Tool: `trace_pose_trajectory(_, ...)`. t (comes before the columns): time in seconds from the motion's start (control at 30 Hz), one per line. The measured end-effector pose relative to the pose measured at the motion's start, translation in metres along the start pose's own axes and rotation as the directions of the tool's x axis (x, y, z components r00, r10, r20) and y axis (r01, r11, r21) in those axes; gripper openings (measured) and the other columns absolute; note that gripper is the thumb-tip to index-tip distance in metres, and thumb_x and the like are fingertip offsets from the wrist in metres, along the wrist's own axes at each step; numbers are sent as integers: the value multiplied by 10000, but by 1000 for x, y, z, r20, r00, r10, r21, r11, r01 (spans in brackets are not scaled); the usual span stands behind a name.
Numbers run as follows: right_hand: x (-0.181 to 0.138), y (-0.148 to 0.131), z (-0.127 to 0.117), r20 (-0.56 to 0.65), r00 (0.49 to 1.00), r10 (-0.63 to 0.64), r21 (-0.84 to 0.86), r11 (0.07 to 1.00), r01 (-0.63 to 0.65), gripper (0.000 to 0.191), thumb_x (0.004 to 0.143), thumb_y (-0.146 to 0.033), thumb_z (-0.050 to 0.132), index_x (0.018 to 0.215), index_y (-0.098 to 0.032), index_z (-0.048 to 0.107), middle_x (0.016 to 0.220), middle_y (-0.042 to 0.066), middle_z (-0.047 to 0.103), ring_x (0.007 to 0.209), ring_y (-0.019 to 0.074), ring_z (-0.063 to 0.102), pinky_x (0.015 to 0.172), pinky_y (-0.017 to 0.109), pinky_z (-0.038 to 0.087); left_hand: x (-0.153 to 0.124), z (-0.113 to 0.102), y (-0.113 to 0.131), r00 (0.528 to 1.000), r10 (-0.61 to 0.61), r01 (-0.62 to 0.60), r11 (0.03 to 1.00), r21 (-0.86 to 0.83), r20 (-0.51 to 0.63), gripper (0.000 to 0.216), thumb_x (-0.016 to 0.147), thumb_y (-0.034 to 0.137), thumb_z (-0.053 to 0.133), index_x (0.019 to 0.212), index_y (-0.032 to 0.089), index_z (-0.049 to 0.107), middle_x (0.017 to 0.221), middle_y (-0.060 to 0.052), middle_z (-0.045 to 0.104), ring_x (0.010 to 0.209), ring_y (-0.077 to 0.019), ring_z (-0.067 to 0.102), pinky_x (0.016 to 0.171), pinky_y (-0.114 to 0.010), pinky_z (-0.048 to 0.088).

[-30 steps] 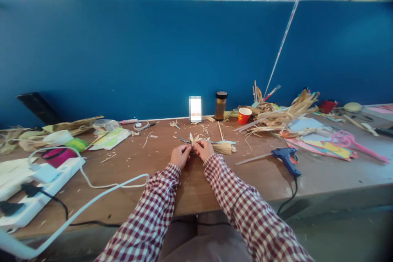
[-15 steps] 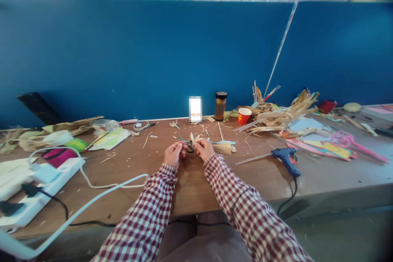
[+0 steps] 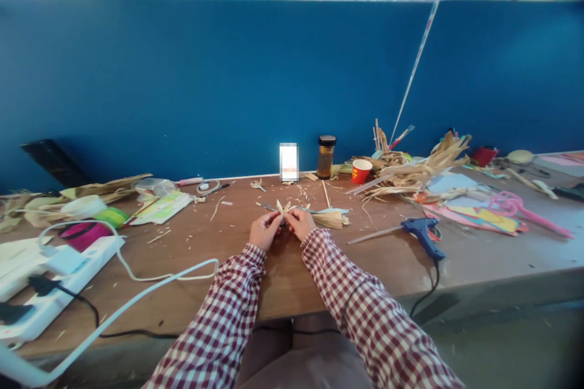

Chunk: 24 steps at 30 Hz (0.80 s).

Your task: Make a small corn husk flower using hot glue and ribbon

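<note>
A small pale corn husk piece (image 3: 283, 207) with pointed, petal-like strips spreads upward between my hands. My left hand (image 3: 266, 230) pinches it from the left, thumb and fingers pressed together. My right hand (image 3: 302, 223) grips its right side, and the fingertips of both hands nearly meet. Just behind them a dark, thin tool, seemingly scissors (image 3: 264, 205), lies on the table, mostly hidden by the fingers. A folded bundle of dry husk (image 3: 328, 219) rests right of my right hand.
A blue glue gun (image 3: 422, 234) with its cord lies to the right. Behind it are a husk pile (image 3: 420, 170), coloured papers (image 3: 479, 219) and a red cup (image 3: 361, 172). A dark lidded jar (image 3: 325, 158) stands at the back. Left are a white power strip (image 3: 68, 282) and cables.
My left hand has moved right and in, closing on the husk piece beside my right hand. The dark loop handles seen between the hands are now mostly hidden. The view has shifted slightly.
</note>
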State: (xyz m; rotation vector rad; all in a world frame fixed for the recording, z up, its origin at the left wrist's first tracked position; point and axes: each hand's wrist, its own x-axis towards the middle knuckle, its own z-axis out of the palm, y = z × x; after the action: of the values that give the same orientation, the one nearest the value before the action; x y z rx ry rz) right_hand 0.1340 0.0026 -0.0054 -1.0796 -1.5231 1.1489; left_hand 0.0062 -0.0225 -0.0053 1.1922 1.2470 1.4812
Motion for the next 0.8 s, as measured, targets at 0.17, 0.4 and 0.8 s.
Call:
trace_pose_trajectory(0.17, -2, -2, -1, 53, 999, -11, -32, 999, 13, 240, 759, -364, 507, 659, -159, 580, 418, -59, 456, 373, 67, 394, 407, 182, 320, 0, -3, -1, 999, 42, -45, 995, 92, 33, 319, 635, 351, 659, 841, 111, 703, 457, 32, 569, 410, -88, 463, 438, -204, 380)
trace_pose_trajectory(0.4, -1, -1, -1, 98, 995, -21, -41, 999, 25, 222, 776, -327, 494, 804, -148, 622, 466, -48, 505, 376, 64, 418, 423, 182, 345, 5, -7, -11, 997, 74, -74, 991, 113, 11, 341, 686, 384, 598, 869, 110, 686, 417, 63, 494, 388, -72, 419, 427, -194, 348)
trace_pose_trajectory(0.8, -3, -6, -2, 32, 999, -28, -179, 983, 33, 188, 767, -313, 523, 805, -151, 611, 610, -1, 612, 433, 82, 483, 439, 200, 401, 5, -7, -11, 1000, 28, -29, 994, 102, 7, 330, 671, 403, 606, 808, 108, 657, 382, 68, 456, 346, -70, 390, 373, -189, 310)
